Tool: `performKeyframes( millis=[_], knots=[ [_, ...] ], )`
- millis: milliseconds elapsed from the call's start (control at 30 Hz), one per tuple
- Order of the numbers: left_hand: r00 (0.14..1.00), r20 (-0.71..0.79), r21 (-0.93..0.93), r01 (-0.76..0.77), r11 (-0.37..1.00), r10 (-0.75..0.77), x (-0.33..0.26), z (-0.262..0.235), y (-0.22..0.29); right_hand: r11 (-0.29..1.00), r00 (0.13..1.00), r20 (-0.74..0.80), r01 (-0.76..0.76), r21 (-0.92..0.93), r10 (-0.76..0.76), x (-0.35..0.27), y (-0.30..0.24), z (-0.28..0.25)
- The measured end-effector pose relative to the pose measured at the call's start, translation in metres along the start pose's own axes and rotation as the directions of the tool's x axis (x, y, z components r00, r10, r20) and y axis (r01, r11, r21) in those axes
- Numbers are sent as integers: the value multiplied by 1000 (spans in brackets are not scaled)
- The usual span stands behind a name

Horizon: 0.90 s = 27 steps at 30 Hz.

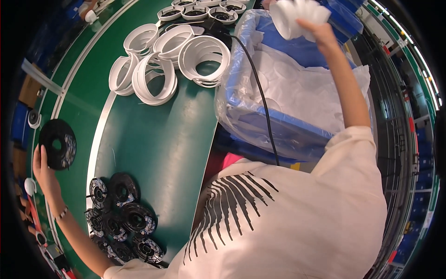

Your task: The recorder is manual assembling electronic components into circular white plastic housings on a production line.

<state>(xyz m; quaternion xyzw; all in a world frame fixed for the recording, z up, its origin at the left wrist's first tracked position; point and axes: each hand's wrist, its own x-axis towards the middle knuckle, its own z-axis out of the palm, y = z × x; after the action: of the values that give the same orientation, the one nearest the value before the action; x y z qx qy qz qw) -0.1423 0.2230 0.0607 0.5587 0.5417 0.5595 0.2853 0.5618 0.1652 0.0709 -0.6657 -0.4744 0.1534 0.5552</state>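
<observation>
Out at the far left, my left hand (45, 174) grips the edge of a black round disc (68, 139) with a central hole and small circuit parts on one side. My right hand (320, 35), raised at the upper right, is closed on a stack of white plastic rings (289, 21), smeared by motion. The rings are held above a blue crate (297, 122) lined with clear plastic, with white sheets (297, 76) inside. More white rings (204, 49) stand in a cluster on the green table (144, 135).
Several black discs with circuit parts (138, 218) lie at the table's near left. White round housings with black insides (195, 13) stand at the far end. A black cable (260, 88) hangs across the crate. A pale strip (100, 130) runs along the table's left side.
</observation>
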Motion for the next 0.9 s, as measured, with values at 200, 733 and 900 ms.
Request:
performKeyframes(
  millis=[200,733,900],
  knots=[
    [997,70,-117,39,992,-31,-67,2,21,618,904,405,-243,748,-136,-159,-82,-6],
    [978,145,-294,187,937,-149,-136,12,38,-302,808,589,-566,767,-19,-260,11,226],
    [969,76,-333,246,910,-234,-132,20,23,-316,791,565,-487,814,235,-236,20,231]
  ],
)
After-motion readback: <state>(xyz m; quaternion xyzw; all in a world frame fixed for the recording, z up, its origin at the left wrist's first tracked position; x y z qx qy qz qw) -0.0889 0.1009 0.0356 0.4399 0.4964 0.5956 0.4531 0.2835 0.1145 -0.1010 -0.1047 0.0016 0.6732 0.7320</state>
